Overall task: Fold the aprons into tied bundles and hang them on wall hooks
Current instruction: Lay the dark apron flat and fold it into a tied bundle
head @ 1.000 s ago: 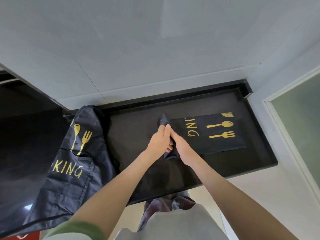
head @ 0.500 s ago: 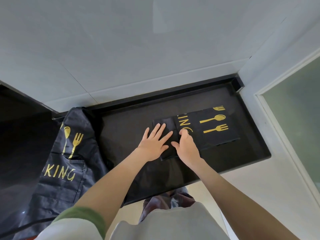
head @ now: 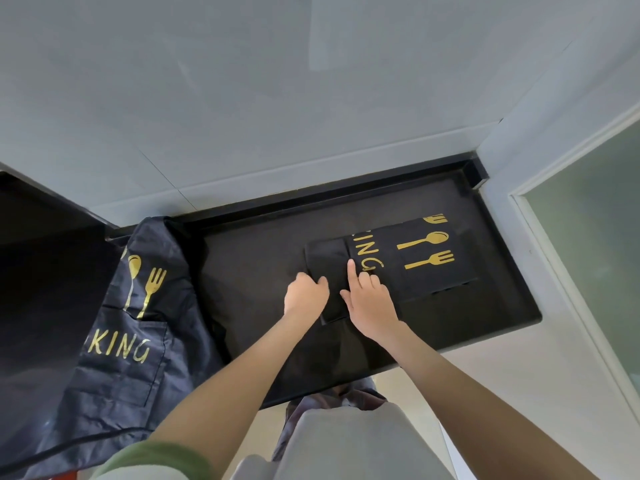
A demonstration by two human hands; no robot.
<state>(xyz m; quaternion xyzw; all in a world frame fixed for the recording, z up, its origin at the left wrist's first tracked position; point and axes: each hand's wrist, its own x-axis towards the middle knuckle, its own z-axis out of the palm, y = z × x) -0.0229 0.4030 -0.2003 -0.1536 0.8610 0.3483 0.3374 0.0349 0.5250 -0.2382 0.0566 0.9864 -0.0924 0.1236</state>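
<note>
- Where the arms enter at the bottom edge, a green fabric sleeve (head: 156,459) covers the left arm; both forearms are bare.
- A dark navy apron with gold "KING" lettering (head: 131,327) lies unfolded at the left, draped over the front edge of the black stone counter with a raised rim (head: 263,258).
- The left hand (head: 304,296) has its fingers curled round the left edge of the folded black apron with gold spoon and fork print (head: 426,268), thumb on top of the cloth.
- Just beside it, the right hand (head: 372,303) presses its straight index finger (head: 351,271) on the crease; its other fingers are bent and hold nothing.
- This folded apron lies flat on the counter's right half, inside the rim.
- Behind the rim rises a pale grey tiled wall (head: 277,98).
</note>
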